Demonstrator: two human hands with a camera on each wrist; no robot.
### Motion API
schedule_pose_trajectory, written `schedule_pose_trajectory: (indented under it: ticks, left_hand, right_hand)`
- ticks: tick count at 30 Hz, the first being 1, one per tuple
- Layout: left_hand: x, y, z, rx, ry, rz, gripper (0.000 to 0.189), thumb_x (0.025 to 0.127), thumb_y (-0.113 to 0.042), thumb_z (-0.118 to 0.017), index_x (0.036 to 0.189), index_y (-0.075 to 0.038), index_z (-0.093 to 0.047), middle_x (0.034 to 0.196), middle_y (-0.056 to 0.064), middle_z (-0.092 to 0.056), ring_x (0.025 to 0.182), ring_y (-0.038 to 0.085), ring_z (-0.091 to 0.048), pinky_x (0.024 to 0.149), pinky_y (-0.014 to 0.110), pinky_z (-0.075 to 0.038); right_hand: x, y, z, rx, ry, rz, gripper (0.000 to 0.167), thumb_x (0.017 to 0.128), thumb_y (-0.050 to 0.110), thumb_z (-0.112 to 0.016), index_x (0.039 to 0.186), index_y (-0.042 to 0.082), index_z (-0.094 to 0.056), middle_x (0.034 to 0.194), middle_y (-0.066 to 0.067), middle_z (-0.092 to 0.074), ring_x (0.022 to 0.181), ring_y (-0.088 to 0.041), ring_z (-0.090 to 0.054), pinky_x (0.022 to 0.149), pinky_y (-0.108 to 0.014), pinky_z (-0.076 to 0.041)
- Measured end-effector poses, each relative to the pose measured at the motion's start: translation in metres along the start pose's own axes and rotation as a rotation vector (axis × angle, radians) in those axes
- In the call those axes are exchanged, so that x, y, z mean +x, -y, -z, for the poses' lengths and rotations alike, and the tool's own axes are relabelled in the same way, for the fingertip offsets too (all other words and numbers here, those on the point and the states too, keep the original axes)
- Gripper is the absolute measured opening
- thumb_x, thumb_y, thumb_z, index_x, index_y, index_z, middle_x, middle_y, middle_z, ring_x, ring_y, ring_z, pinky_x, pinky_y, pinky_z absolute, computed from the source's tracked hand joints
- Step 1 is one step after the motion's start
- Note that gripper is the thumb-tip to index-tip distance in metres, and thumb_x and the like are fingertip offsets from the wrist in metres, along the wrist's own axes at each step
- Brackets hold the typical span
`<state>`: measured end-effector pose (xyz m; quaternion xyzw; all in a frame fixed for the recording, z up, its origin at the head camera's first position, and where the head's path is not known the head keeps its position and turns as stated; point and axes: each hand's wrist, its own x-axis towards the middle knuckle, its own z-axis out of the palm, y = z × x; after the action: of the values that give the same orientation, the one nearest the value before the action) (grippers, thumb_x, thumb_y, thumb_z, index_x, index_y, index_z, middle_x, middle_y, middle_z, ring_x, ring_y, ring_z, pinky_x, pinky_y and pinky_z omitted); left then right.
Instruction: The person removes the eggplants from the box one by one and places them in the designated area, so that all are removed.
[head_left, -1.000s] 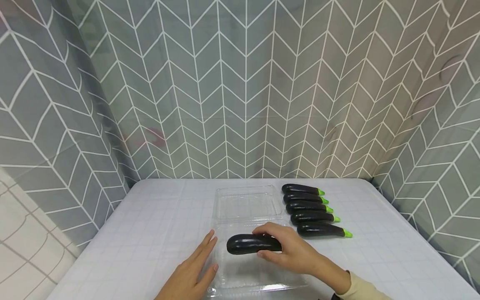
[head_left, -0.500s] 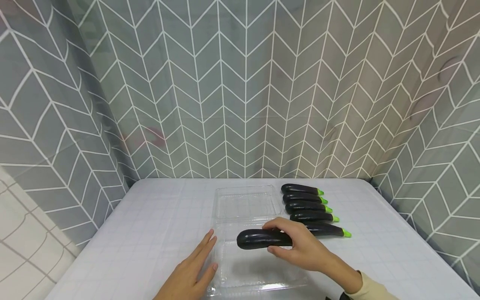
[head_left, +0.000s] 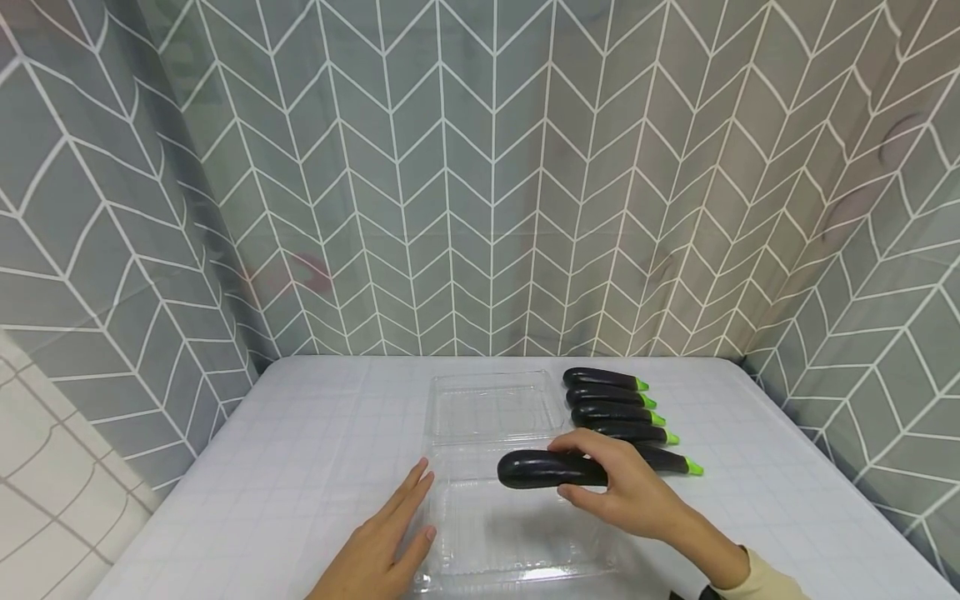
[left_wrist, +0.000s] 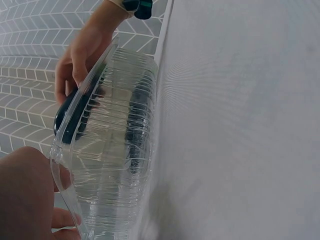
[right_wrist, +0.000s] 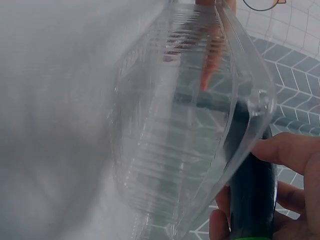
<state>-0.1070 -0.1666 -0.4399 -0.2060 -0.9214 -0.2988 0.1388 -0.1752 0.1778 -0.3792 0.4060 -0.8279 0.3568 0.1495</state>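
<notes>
A glossy dark eggplant (head_left: 536, 469) lies level in my right hand (head_left: 630, 492), thumb on the near side and fingers on the far side. It hovers over the right part of a clear plastic clamshell container (head_left: 495, 542), whose lid (head_left: 491, 408) is folded back. In the right wrist view the eggplant (right_wrist: 252, 195) shows a bit of green at its stem end, mostly behind the fingers. My left hand (head_left: 382, 533) lies at the container's left side with its fingers straight, fingertips right at the rim. Through the ribbed wall (left_wrist: 107, 165) the left wrist view shows the eggplant (left_wrist: 75, 120).
Several more eggplants (head_left: 603, 379) with bright green stem ends lie in a row right of the container, the nearest one partly behind my right hand. A white cloth (head_left: 337, 433) covers the table. Grey chevron curtains (head_left: 491, 208) surround it at the back and sides.
My right hand has moved the eggplant rightward and slightly away from me, from the container's middle toward its right side. My left hand has stayed in place.
</notes>
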Motion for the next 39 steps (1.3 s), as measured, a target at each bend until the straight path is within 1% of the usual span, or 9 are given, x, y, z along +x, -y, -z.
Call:
schedule_pose_trajectory:
  ticks: [3, 6, 13, 19, 21, 27, 29, 35, 39]
  left_hand:
    - [0.0, 0.0, 0.0, 0.002, -0.001, -0.004, 0.062, 0.104, -0.03, -0.064, 0.158, -0.008, -0.046, 0.167, 0.001, -0.032, 0.14, 0.023, -0.049, 0.103, 0.051, -0.05]
    - [0.0, 0.0, 0.0, 0.0, -0.001, -0.006, 0.062, 0.103, -0.029, -0.065, 0.158, -0.007, -0.045, 0.167, 0.001, -0.032, 0.14, 0.024, -0.049, 0.103, 0.051, -0.05]
    - [0.001, 0.001, -0.001, -0.001, -0.009, -0.016, 0.062, 0.102, -0.025, -0.066, 0.158, -0.006, -0.045, 0.167, 0.002, -0.031, 0.139, 0.025, -0.049, 0.103, 0.05, -0.05]
    - [0.001, 0.001, -0.003, 0.005, -0.033, -0.037, 0.062, 0.1, -0.022, -0.068, 0.156, -0.004, -0.048, 0.167, 0.002, -0.032, 0.14, 0.024, -0.049, 0.102, 0.049, -0.051]
    - [0.001, 0.001, -0.003, 0.005, -0.035, -0.029, 0.061, 0.099, -0.022, -0.068, 0.155, -0.004, -0.049, 0.166, 0.002, -0.034, 0.14, 0.024, -0.049, 0.102, 0.05, -0.051]
    - [0.001, 0.001, -0.004, -0.018, -0.027, 0.012, 0.061, 0.098, -0.02, -0.07, 0.154, -0.004, -0.05, 0.166, 0.003, -0.035, 0.14, 0.024, -0.048, 0.104, 0.05, -0.049]
    - [0.001, 0.001, -0.004, -0.02, -0.025, 0.019, 0.062, 0.097, -0.019, -0.07, 0.153, -0.004, -0.05, 0.165, 0.004, -0.036, 0.14, 0.024, -0.048, 0.104, 0.05, -0.049]
    - [0.001, 0.001, -0.004, -0.014, -0.057, 0.007, 0.061, 0.095, -0.015, -0.072, 0.152, -0.004, -0.053, 0.165, 0.001, -0.037, 0.139, 0.024, -0.049, 0.103, 0.049, -0.05]
    - [0.001, 0.0, -0.003, -0.005, -0.083, -0.009, 0.061, 0.092, -0.013, -0.071, 0.15, -0.004, -0.054, 0.164, 0.003, -0.039, 0.138, 0.025, -0.051, 0.101, 0.05, -0.051]
  right_hand:
    - [-0.002, -0.002, 0.003, -0.014, 0.003, -0.026, 0.048, 0.08, 0.007, -0.089, 0.122, 0.02, -0.068, 0.117, 0.013, -0.069, 0.101, -0.009, -0.066, 0.083, -0.03, -0.056]
    - [-0.003, -0.003, 0.005, -0.026, -0.003, -0.034, 0.05, 0.079, 0.006, -0.089, 0.122, 0.02, -0.069, 0.117, 0.013, -0.069, 0.101, -0.009, -0.066, 0.083, -0.03, -0.056]
    - [-0.008, -0.006, 0.009, -0.051, -0.022, -0.042, 0.052, 0.078, 0.005, -0.09, 0.121, 0.022, -0.068, 0.116, 0.015, -0.068, 0.101, -0.009, -0.065, 0.084, -0.029, -0.055]
    - [-0.013, -0.011, 0.015, -0.071, -0.052, -0.031, 0.05, 0.079, 0.006, -0.09, 0.121, 0.021, -0.069, 0.117, 0.014, -0.068, 0.102, -0.009, -0.066, 0.087, -0.024, -0.053]
    - [-0.014, -0.012, 0.016, -0.074, -0.059, -0.029, 0.05, 0.079, 0.006, -0.09, 0.122, 0.021, -0.069, 0.117, 0.013, -0.069, 0.101, -0.01, -0.066, 0.085, -0.024, -0.053]
    - [-0.015, -0.013, 0.019, -0.082, -0.058, -0.062, 0.049, 0.081, 0.009, -0.09, 0.122, 0.023, -0.069, 0.117, 0.014, -0.069, 0.1, -0.008, -0.065, 0.083, -0.026, -0.055]
    - [-0.016, -0.014, 0.02, -0.088, -0.06, -0.056, 0.048, 0.081, 0.009, -0.09, 0.121, 0.023, -0.069, 0.116, 0.013, -0.069, 0.1, -0.009, -0.065, 0.083, -0.026, -0.054]
    - [-0.018, -0.017, 0.022, -0.104, -0.071, -0.038, 0.049, 0.079, 0.006, -0.09, 0.121, 0.022, -0.069, 0.115, 0.013, -0.069, 0.099, -0.009, -0.065, 0.083, -0.026, -0.053]
    - [-0.018, -0.019, 0.023, -0.108, -0.073, -0.045, 0.051, 0.077, 0.004, -0.09, 0.12, 0.023, -0.068, 0.115, 0.015, -0.068, 0.099, -0.008, -0.065, 0.083, -0.025, -0.053]
